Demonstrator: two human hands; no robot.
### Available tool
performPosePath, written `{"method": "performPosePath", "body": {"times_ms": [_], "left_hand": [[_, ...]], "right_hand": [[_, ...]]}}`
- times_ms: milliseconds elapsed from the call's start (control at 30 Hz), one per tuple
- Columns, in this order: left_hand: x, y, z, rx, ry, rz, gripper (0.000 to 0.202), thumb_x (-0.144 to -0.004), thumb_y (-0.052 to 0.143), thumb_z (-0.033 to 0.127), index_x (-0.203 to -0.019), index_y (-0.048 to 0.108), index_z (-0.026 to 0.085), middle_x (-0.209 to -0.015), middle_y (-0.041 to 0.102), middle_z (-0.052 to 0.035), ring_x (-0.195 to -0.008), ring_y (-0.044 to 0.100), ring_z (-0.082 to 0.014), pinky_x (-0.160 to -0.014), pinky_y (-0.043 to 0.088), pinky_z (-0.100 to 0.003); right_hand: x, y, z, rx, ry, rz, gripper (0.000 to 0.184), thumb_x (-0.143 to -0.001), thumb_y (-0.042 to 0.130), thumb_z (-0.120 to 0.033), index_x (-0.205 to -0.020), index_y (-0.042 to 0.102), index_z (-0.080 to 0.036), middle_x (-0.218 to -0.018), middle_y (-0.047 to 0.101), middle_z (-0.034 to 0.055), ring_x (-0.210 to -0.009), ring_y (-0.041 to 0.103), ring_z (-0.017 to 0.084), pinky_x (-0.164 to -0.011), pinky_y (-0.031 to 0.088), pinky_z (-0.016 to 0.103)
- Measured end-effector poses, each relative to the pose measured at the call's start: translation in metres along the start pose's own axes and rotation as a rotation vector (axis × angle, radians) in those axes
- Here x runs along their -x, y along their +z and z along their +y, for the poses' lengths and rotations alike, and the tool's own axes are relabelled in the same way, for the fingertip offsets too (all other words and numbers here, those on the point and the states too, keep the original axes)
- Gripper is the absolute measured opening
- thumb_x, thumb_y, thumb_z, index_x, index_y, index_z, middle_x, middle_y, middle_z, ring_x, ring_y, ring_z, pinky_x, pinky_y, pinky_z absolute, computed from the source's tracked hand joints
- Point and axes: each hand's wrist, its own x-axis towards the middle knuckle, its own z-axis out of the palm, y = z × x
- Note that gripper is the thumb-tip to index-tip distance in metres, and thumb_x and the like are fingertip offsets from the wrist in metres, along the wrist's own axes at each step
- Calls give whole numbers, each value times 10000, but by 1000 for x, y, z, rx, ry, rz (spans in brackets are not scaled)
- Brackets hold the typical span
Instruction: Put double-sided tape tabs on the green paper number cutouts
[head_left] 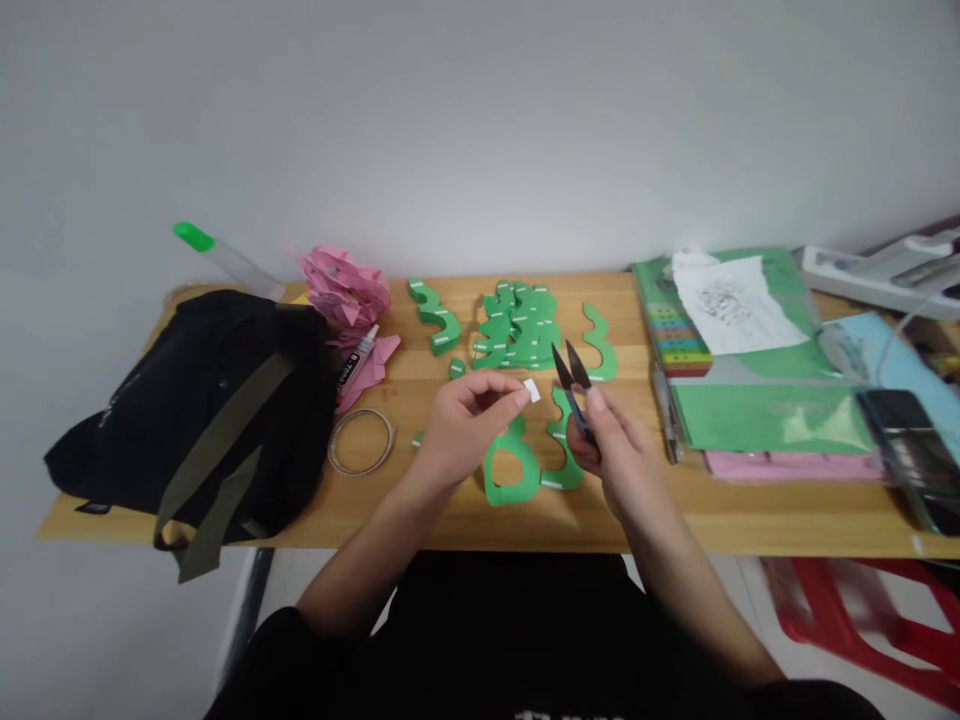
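Observation:
My left hand [466, 412] pinches a small white strip of tape [532, 390] between thumb and fingertips above the wooden table [450, 520]. My right hand [609, 440] grips small black snips [573, 374], blades open and pointing up, just right of the strip. Beneath the hands lie green paper cut-outs [517, 470] with white tabs. A pile of wavy green cut-outs [519, 326] sits behind them.
A black bag [187, 420] fills the table's left end, with a green-capped tube [217, 252] behind it. Crumpled pink paper [345, 288], a glue tube [358, 358] and a roll of clear tape [361, 441] lie beside it. Stacked coloured paper packs [750, 400] occupy the right. A red stool [855, 620] stands below.

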Motion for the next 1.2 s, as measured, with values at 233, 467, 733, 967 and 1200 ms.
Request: {"method": "performPosePath", "body": {"times_ms": [233, 467, 733, 967, 1200], "left_hand": [[-7, 2, -4, 113, 4, 55, 263, -669, 789, 440, -664, 649, 217, -645, 636, 22, -672, 600, -132, -582, 455, -262], [-3, 5, -4, 140, -10, 69, 165, -663, 787, 316, -684, 682, 190, -643, 627, 26, -534, 487, -73, -494, 386, -216], [-4, 7, -4, 166, 31, 74, 125, -675, 752, 272, -656, 671, 179, -624, 614, 29, -528, 474, -68, -499, 377, -204], [-4, 8, -4, 175, 66, 62, 90, -679, 713, 237, -639, 659, 177, -631, 616, 29, -542, 485, -70, -524, 397, -208], [-5, 8, -4, 202, 70, 35, 93, -677, 723, 239, -628, 659, 192, -643, 604, 26, -604, 519, -89, -611, 440, -240]], "right_hand": [[5, 4, 12, -1, 68, -135, 566, -829, 448, -703, -698, 573, -167, -485, 257, -81, -424, 205, 69, -404, 162, 227], [4, 9, 9, -26, 1, -120, 541, -808, 514, -688, -673, 575, -167, -468, 264, -82, -413, 210, 58, -393, 159, 212], [4, 11, 11, -52, -16, -85, 527, -823, 523, -660, -644, 572, -167, -460, 257, -81, -409, 202, 52, -389, 150, 209], [5, 12, 11, -11, -66, -38, 508, -837, 540, -621, -617, 568, -164, -466, 266, -76, -425, 213, 55, -400, 165, 211], [5, 14, 9, 60, -125, 4, 510, -843, 531, -614, -590, 548, -172, -471, 291, -67, -434, 234, 65, -411, 186, 225]]}}
